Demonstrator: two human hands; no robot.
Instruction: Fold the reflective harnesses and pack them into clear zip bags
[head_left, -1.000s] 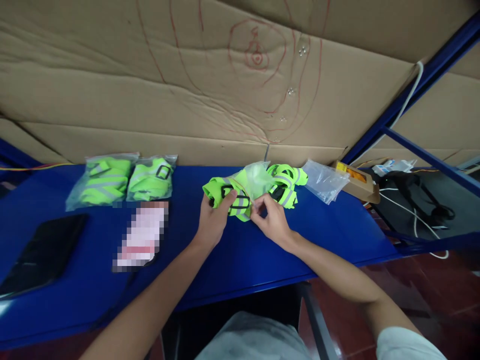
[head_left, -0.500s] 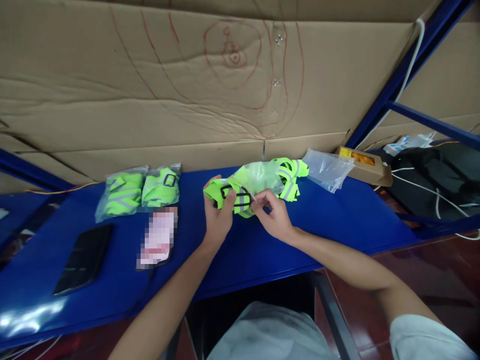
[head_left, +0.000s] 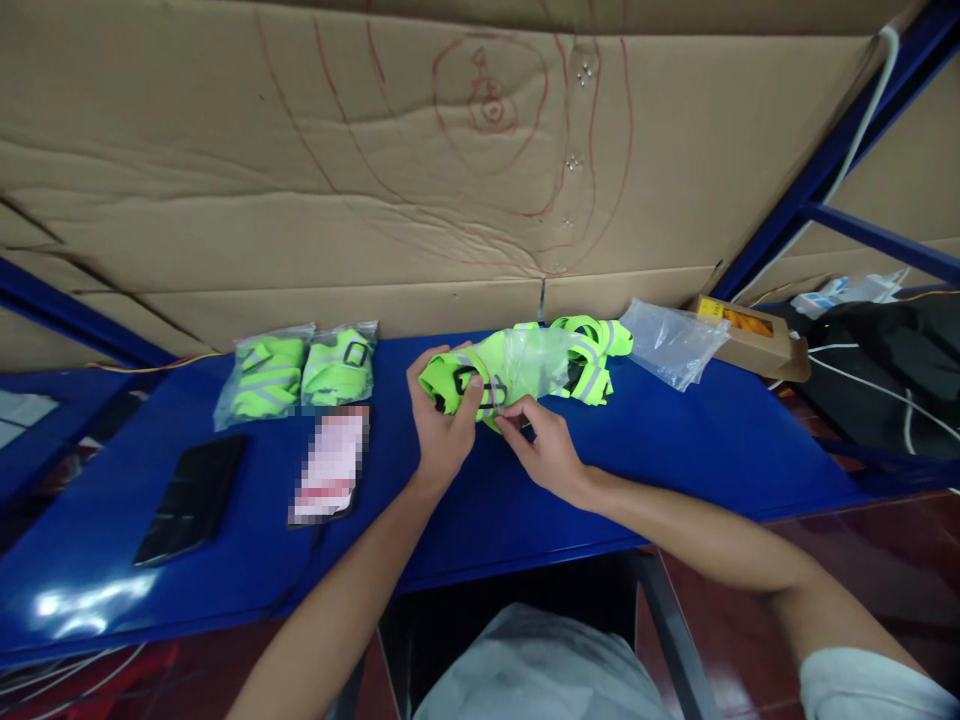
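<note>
My left hand [head_left: 441,430] grips a folded neon-green reflective strap [head_left: 459,378] with a black buckle, held just above the blue table [head_left: 675,440]. A clear plastic bag [head_left: 536,360] covers the strap's right part. My right hand [head_left: 541,448] pinches the lower edge of that bag with thumb and forefinger. Behind the bag lies another loose green strap bundle [head_left: 592,352].
Two bagged green straps [head_left: 300,374] lie at the back left. A black phone [head_left: 192,495] and a blurred-out device [head_left: 330,466] rest on the left. Empty clear bags [head_left: 673,340] and a small cardboard box [head_left: 750,335] sit at the right. A cardboard wall [head_left: 375,180] backs the table.
The camera view has shifted slightly. Both hands keep hold of the strap and bag, and the bag sits a little farther over the strap.
</note>
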